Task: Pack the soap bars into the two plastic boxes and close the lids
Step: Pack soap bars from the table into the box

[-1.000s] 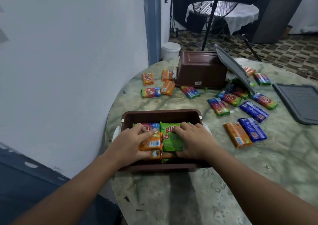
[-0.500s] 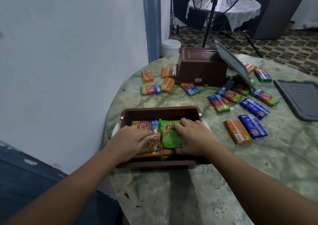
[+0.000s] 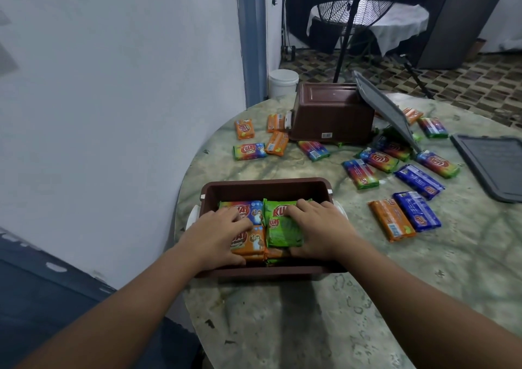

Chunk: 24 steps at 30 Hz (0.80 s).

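Fingers (image 3: 240,218) of the left hand (image 3: 217,236) lay spread and nearly straight over the multicoloured and orange soap bars (image 3: 248,241), pressing them down without gripping; those of the right hand (image 3: 319,233) lay flat in the same way on the green soap bar (image 3: 281,231). A second before, the orange bar had stood on edge, barcode upward, under the left hand; now it lay face up beside the green one, and the top layer in the near brown plastic box (image 3: 262,188) looked level. My reading is that this row had been settled and the box could take more. Much work remained: many wrapped bars lay loose on the marble-patterned table (image 3: 282,326), among them an orange one (image 3: 391,220) and a blue one (image 3: 416,211) just right of the box. The second brown box (image 3: 330,114) sat upside down at the far side, one grey lid (image 3: 387,111) leaning against it and another grey lid (image 3: 497,165) lying flat at the right edge. Neither lid was on a box.
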Each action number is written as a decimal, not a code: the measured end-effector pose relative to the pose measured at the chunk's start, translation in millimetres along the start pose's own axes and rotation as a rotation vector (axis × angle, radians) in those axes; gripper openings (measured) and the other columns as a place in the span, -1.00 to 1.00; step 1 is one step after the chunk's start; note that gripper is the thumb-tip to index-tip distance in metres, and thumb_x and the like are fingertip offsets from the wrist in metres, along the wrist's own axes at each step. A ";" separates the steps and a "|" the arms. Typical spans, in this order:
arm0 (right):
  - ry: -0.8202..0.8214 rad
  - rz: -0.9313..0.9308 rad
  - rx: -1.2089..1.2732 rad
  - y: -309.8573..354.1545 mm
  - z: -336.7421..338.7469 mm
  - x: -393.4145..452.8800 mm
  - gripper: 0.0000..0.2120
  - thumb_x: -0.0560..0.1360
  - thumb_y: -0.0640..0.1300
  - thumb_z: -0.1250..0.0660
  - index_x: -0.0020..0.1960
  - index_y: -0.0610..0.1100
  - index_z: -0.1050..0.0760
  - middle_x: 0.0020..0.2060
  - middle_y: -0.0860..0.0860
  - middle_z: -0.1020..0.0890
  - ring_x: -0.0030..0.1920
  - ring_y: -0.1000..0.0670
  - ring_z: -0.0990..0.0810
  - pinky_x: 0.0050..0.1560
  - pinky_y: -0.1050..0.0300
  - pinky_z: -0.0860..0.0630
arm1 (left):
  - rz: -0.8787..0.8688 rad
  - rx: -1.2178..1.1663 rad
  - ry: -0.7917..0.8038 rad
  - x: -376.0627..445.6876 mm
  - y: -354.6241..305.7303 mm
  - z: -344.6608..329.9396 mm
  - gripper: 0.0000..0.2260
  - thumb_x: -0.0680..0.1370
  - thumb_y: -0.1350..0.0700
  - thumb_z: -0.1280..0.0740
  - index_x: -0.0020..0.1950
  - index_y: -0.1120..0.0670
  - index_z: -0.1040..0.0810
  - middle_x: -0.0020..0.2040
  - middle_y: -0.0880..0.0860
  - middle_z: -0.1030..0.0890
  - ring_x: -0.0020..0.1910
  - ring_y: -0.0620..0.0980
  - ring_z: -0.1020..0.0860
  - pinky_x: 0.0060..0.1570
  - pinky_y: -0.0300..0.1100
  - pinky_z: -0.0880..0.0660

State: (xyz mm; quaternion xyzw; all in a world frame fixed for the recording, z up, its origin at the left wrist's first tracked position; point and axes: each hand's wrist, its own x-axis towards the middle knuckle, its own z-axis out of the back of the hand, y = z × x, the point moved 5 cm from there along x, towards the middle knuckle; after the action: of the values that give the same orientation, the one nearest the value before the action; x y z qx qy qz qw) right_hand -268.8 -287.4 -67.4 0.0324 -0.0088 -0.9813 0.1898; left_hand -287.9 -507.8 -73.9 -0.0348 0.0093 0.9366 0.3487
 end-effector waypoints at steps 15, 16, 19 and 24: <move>-0.113 -0.096 0.319 -4.5 12.3 -7.5 -0.51 0.65 0.31 -0.07 0.43 0.12 -0.47 0.25 0.06 -0.64 0.16 -0.01 -0.62 0.06 0.01 -0.57 | 0.078 -0.096 -0.015 -2.9 4.5 1.8 -0.29 0.31 -0.46 -0.40 0.36 -0.15 -0.46 0.24 -0.12 -0.48 0.19 -0.07 -0.44 0.16 -0.09 -0.43; -0.112 -0.111 0.329 -5.6 13.4 -8.0 -0.54 0.66 0.29 -0.08 0.40 0.10 -0.50 0.20 0.06 -0.66 0.13 -0.01 -0.63 0.03 0.02 -0.57 | 0.078 -0.098 -0.017 -2.9 4.5 1.9 -0.29 0.31 -0.46 -0.40 0.36 -0.15 -0.46 0.24 -0.12 -0.48 0.19 -0.07 -0.44 0.15 -0.09 -0.43; -0.066 -0.159 0.350 -8.7 11.5 -8.2 -0.61 0.67 0.26 -0.06 0.39 0.14 -0.42 0.04 0.04 -0.71 -0.01 -0.01 -0.67 -0.06 0.00 -0.59 | 0.083 -0.097 -0.022 -3.1 4.4 1.7 -0.28 0.31 -0.45 -0.41 0.37 -0.14 -0.47 0.24 -0.12 -0.48 0.19 -0.07 -0.44 0.14 -0.09 -0.41; 0.002 -0.151 0.315 -9.1 10.7 -4.2 -0.61 0.69 0.25 -0.03 0.45 0.27 -0.40 0.17 0.10 -0.69 0.10 0.02 -0.66 -0.02 0.08 -0.58 | 0.086 -0.089 -0.018 -3.1 3.7 3.1 -0.29 0.35 -0.45 -0.39 0.40 -0.14 -0.45 0.27 -0.13 -0.47 0.22 -0.09 -0.43 0.18 -0.12 -0.40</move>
State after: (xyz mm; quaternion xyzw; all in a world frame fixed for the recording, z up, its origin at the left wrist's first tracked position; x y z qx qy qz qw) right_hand -269.0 -277.3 -56.7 0.0635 -0.1599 -0.9791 0.1081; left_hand -288.2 -512.5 -70.6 -0.0412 -0.0341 0.9504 0.3063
